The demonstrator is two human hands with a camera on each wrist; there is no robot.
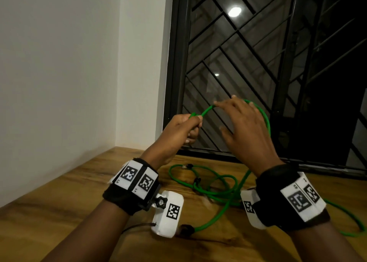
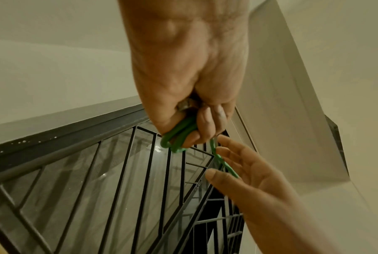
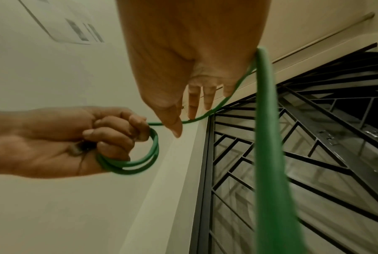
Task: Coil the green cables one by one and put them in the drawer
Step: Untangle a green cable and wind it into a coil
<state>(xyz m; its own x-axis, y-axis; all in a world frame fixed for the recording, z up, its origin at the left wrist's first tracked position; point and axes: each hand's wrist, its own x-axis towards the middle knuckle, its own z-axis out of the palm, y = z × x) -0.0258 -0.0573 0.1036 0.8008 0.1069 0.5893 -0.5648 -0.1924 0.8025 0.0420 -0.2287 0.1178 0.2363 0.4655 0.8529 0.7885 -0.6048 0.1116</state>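
My left hand [image 1: 186,126] is raised in front of the window, fingers curled round a small coil of green cable [image 3: 135,163] with two or three loops, also seen in the left wrist view [image 2: 179,135]. From that fist the green cable [image 1: 264,119] arcs to the right, passes over the straight fingers of my right hand [image 1: 238,119] and drops to the table. My right hand [image 3: 194,96] is spread flat, the cable draped across its fingers. More green cable [image 1: 214,186] lies tangled on the wooden table [image 1: 59,212], one clear plug end [image 1: 185,166] showing. No drawer is in view.
A dark window with a black metal grille [image 1: 248,63] stands just behind my hands. A white wall [image 1: 59,73] closes the left side. Another green strand [image 1: 349,222] trails off the table's right. A black cord [image 1: 137,226] runs from the left wrist camera.
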